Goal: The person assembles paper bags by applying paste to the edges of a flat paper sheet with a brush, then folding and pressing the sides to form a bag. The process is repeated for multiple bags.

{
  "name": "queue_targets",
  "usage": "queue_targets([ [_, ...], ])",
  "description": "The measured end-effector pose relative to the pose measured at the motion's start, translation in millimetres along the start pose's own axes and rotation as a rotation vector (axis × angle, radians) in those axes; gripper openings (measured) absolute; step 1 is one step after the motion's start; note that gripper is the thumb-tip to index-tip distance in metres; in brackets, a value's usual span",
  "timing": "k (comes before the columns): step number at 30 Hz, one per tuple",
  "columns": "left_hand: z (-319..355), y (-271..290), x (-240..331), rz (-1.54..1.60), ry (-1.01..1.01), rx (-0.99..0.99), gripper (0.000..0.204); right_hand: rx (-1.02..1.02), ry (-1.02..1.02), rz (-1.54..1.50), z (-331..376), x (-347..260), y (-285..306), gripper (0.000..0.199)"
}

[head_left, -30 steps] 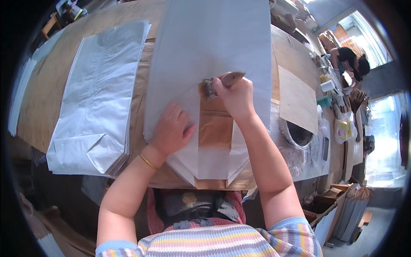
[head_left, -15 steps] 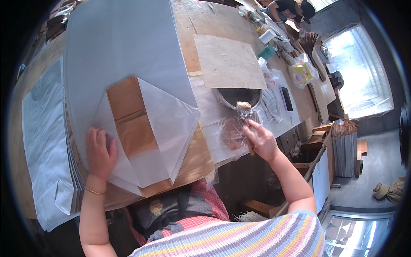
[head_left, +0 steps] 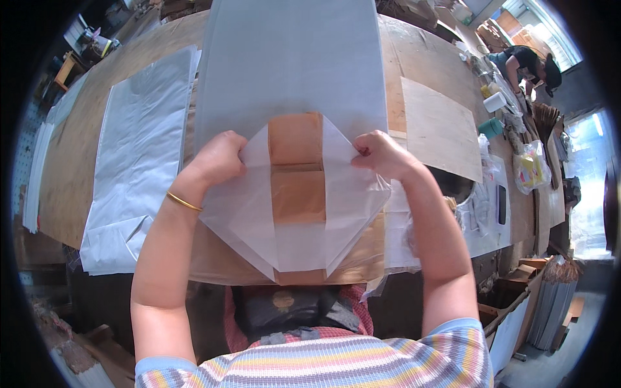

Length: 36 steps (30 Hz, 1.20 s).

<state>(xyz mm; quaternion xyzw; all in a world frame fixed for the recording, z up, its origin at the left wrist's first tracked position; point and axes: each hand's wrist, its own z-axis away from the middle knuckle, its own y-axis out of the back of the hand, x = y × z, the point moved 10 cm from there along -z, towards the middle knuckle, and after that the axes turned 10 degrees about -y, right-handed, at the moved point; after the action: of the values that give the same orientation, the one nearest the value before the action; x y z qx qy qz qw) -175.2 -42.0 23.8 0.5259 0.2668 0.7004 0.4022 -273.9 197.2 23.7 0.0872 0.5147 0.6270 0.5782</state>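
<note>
A large white paper bag (head_left: 294,71) lies before me, its near end folded out into a diamond shape. Brown paper (head_left: 297,194) shows down the middle of that end, between white flaps. My left hand (head_left: 221,157) is closed at the diamond's left edge, fingers curled on the white paper. At the right edge, my right hand (head_left: 383,155) pinches the other white flap (head_left: 352,187). The exact grip of the fingertips is partly hidden. Right of my right forearm, the brush (head_left: 451,203) shows only in part beside a dark bowl (head_left: 449,183), which a pale board (head_left: 440,126) partly covers.
A stack of white bags (head_left: 139,129) lies on the left of the wooden table (head_left: 71,174). To the right are a phone (head_left: 501,204), a teal cup (head_left: 491,127) and a plastic bag with yellow contents (head_left: 532,168). Another person (head_left: 527,68) bends over at the far right.
My right hand has let go of the brush by the bowl and moved left onto the bag's flap. My left hand has shifted up and closed on the left edge. The view has turned.
</note>
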Motion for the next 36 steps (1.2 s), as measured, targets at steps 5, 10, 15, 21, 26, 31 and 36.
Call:
queue_targets([
  [5, 46, -15, 39, -0.524, -0.531, 0.487, 0.012, 0.537, 0.57, 0.372, 51, -33, -10, 0.01],
  [10, 79, -44, 44, -0.765, -0.632, 0.546, 0.026, 0.641, 0.679, 0.651, 85, -40, -44, 0.032],
  [15, 108, -58, 59, -0.749, -0.572, 0.377, 0.05, 0.385, 0.515, 0.694, 107, -41, -76, 0.058],
  [21, 112, -75, 65, -0.532, -0.678, 0.217, 0.054, 0.314, 0.532, 0.533, 111, -43, -73, 0.061],
  [26, 104, -68, 60, 0.006, -0.626, 0.086, 0.047, 0.354, 0.524, 0.269, 142, -18, -76, 0.035],
  [31, 104, -70, 61, 0.053, -0.662, 0.026, 0.034, 0.494, 0.546, 0.249, 154, -49, -89, 0.034],
  [36, 117, -73, 74, -0.11, -0.675, -0.064, 0.035, 0.436, 0.606, 0.26, 153, -40, -92, 0.042],
])
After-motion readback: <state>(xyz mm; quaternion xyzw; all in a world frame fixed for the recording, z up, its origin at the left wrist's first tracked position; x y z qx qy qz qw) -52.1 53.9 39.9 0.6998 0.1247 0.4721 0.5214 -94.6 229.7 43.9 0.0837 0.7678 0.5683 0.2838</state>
